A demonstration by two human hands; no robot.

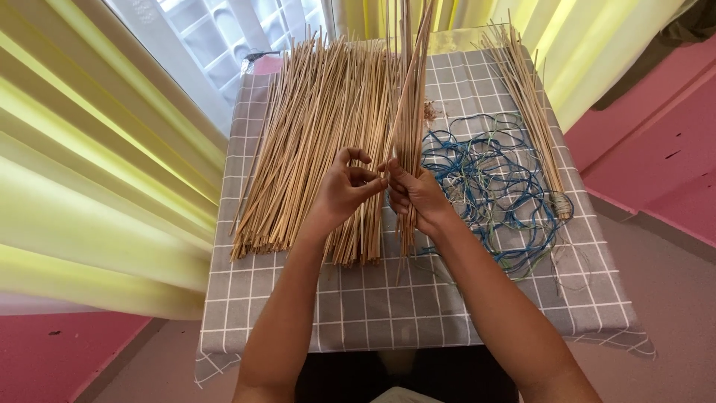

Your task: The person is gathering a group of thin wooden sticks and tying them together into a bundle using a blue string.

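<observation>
My right hand grips a thin upright bundle of long tan sticks that rises past the top of the view. My left hand is beside it, fingers curled, its fingertips touching the bundle at the same height; whether it pinches a stick I cannot tell. Both hands hover over a table with a grey checked cloth. A wide pile of loose tan sticks lies on the cloth under and left of the hands.
A tangle of blue and green string lies right of the hands. A tied stick bundle lies along the table's right side. Yellow curtains hang at left and behind. Pink wall is at right.
</observation>
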